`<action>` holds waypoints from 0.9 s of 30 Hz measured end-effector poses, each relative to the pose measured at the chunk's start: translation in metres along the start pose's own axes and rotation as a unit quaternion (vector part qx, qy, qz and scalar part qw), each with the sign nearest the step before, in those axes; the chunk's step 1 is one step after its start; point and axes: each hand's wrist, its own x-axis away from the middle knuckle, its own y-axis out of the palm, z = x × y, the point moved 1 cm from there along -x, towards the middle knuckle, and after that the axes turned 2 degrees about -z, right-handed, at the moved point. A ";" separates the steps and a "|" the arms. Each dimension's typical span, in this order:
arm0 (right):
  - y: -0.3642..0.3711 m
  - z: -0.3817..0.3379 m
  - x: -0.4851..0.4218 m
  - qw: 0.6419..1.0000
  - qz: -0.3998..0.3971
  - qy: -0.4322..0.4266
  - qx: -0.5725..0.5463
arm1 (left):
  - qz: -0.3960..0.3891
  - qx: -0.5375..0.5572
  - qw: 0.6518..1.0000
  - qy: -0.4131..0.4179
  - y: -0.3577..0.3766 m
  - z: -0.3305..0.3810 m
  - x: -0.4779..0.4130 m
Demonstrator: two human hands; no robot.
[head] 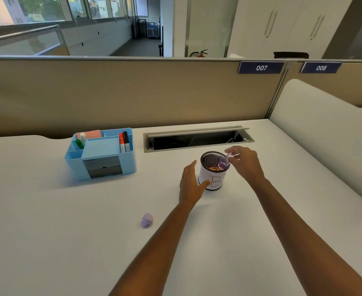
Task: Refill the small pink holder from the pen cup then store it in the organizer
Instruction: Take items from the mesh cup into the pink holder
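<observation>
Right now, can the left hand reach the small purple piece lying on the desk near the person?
Probably yes. The left hand only rests against the mesh pen cup and holds nothing, and the purple piece lies on bare desk beside the left forearm, with nothing between them.

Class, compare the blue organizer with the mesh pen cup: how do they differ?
The blue organizer is boxy, solid plastic, split into compartments; the pen cup is round, black mesh, paper-wrapped, marked B. The organizer stands untouched; the left hand steadies the cup. Both sit upright on the white desk.
</observation>
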 end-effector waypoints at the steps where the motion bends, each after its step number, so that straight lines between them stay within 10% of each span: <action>1: 0.000 -0.001 0.000 1.000 -0.009 -0.010 0.018 | -0.003 -0.002 1.000 0.003 0.000 0.002 0.000; 11: -0.002 -0.003 0.002 0.996 -0.034 -0.043 0.077 | -0.010 -0.029 0.999 -0.016 -0.006 -0.006 0.004; 16: 0.000 -0.001 0.003 0.990 0.055 0.058 -0.115 | -0.007 -0.026 0.999 -0.019 -0.007 -0.009 0.007; 21: 0.005 0.000 0.013 0.862 -0.005 0.223 -0.455 | 0.023 0.033 0.999 0.012 -0.010 0.001 0.012; 27: 0.027 -0.002 0.032 0.750 -0.102 0.262 -0.599 | 0.052 0.120 0.991 0.029 -0.016 0.015 0.021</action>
